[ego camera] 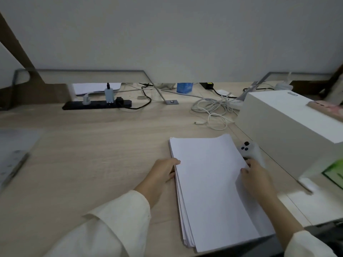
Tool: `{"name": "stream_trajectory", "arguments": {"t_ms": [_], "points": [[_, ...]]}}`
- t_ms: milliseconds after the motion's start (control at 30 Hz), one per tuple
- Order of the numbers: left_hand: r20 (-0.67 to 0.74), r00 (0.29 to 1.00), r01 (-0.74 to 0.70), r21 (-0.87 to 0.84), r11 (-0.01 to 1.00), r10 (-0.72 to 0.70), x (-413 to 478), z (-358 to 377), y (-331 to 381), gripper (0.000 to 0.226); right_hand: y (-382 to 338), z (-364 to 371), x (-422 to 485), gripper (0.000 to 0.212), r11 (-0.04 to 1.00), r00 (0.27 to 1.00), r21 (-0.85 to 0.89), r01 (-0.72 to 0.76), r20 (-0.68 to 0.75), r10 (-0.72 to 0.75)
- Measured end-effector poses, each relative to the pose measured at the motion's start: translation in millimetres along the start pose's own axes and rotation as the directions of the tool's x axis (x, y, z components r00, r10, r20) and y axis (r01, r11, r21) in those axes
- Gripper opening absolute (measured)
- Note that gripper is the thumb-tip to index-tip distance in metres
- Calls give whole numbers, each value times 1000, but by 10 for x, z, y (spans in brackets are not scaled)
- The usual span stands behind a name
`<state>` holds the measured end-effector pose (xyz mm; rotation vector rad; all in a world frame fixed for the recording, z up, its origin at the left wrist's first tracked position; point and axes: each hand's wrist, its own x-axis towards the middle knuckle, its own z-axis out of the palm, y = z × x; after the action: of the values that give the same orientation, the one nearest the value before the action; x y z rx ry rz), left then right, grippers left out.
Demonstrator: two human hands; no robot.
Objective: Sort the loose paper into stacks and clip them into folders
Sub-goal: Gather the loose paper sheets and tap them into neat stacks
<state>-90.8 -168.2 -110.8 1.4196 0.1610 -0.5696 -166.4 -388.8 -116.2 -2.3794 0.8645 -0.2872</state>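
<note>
Between my left hand (164, 171) and right hand (257, 176) lay one thick stack of plain white paper (211, 188), each hand gripping its nearer edge. Nothing looked sorted or clipped yet.

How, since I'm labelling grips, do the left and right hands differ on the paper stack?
The left hand lies mostly on the desk, thumb over the left edge of the paper stack; the right hand lies over the stack's right side. Sheets by the left hand lie flat; by the right hand they curl up. Both hold the stack's edges.
</note>
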Motion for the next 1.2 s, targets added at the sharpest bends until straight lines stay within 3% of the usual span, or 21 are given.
{"name": "stream_trajectory", "arguments": {"t_ms": [67, 267, 433, 500, 567, 633, 700, 800, 933, 1200], "points": [[16, 1000, 6, 63, 998, -7, 36, 5, -10, 24, 11, 24, 1, 24, 1000, 1000, -13, 13, -17, -13], [88, 995, -66, 251, 966, 46, 36, 154, -169, 52, 8, 93, -26, 29, 999, 997, -25, 46, -59, -47], [-14, 976, -208, 263, 942, 219, 41, 107, -231, 30, -39, 129, -29, 45, 998, 998, -5, 59, -19, -60], [-41, 945, -308, 231, 923, 326, -24, 15, -144, 26, -88, 115, -9, 57, 989, 999, 140, 40, 6, -41], [-52, 896, -427, 176, 887, 442, -149, -124, -26, 22, -199, 40, -21, 66, 896, 982, 437, -79, 189, -6], [-39, 852, -517, 101, 850, 522, -322, -311, 105, 24, -388, -1, -74, 63, 722, 890, 656, -220, 438, -127], [-34, 820, -571, 39, 820, 572, -489, -489, 244, 24, -621, -18, -152, 51, 557, 802, 773, -304, 523, -288], [-127, 707, -692, 75, 718, 695, -666, -745, 497, 23, -1096, -39, -315, 34, 434, 743, 866, -250, 459, -487], [-254, 587, -768, 126, 628, 769, -872, -1012, 843, 17, -1518, -33, -455, 28, 372, 729, 916, -148, 356, -584], [-295, 577, -773, 105, 626, 762, -990, -1253, 922, 28, -1785, -10, -608, 29, 347, 701, 936, -62, 288, -652]]}}
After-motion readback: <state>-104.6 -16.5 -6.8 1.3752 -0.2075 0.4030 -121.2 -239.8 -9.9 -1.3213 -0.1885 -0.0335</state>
